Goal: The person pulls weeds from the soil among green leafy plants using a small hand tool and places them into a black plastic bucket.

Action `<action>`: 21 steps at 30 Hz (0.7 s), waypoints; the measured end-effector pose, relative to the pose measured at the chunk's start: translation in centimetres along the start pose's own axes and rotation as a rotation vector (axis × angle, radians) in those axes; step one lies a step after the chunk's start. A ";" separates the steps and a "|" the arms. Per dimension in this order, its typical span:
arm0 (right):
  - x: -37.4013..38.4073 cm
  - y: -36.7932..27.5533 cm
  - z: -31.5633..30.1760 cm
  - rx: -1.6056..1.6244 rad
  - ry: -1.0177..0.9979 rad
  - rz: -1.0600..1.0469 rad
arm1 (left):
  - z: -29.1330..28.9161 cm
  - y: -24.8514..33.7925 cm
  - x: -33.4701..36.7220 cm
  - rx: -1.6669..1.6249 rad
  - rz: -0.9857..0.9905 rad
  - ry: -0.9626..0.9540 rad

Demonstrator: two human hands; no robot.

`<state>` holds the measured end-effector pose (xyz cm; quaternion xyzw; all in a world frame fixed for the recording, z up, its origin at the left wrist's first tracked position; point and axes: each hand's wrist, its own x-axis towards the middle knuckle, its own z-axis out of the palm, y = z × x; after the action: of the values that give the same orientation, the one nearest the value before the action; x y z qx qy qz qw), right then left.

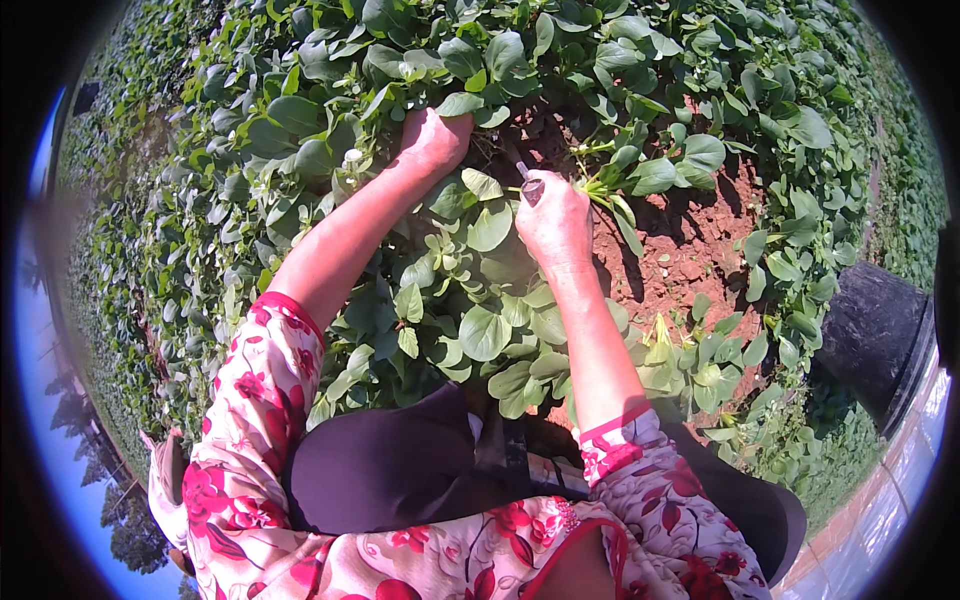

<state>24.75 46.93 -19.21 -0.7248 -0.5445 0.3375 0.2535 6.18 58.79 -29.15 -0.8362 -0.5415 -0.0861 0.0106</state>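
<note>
My left hand [437, 140] reaches in among the leafy green plants [490, 225], its fingers hidden under the leaves. To its right, my right hand [555, 222] is closed around a hand tool [533, 190] with a dark rounded handle and a narrow metal shank. The shank points up and left toward shaded soil; its far end is too dark to make out. Beside my right knuckles, a bunch of greens [655, 172] with pale stems lies over the soil. Whether that hand also touches the stems, I cannot tell.
Dense leafy plants [300, 120] cover the ground ahead and left. Bare reddish soil [690, 250] shows right of my right hand. More cut-looking greens [700, 370] lie nearer me. A black bucket [870, 335] lies tilted at the right. My dark-clothed knee [390, 465] is close below my arms.
</note>
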 end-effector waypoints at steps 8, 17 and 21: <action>1.0 -0.9 0.4 0.148 -0.042 0.146 | -3.8 2.5 -0.5 -0.103 -0.037 -0.155; -0.6 0.8 -0.3 0.063 -0.004 0.018 | -8.8 4.3 -1.9 0.052 0.100 -0.567; -1.2 1.2 -2.8 0.100 -0.006 0.037 | -8.7 5.8 -1.9 -0.142 0.400 -0.269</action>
<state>27.41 45.49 -17.99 -0.7202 -0.5142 0.3712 0.2813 9.49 53.71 -20.47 -0.9294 -0.3541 -0.0081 -0.1035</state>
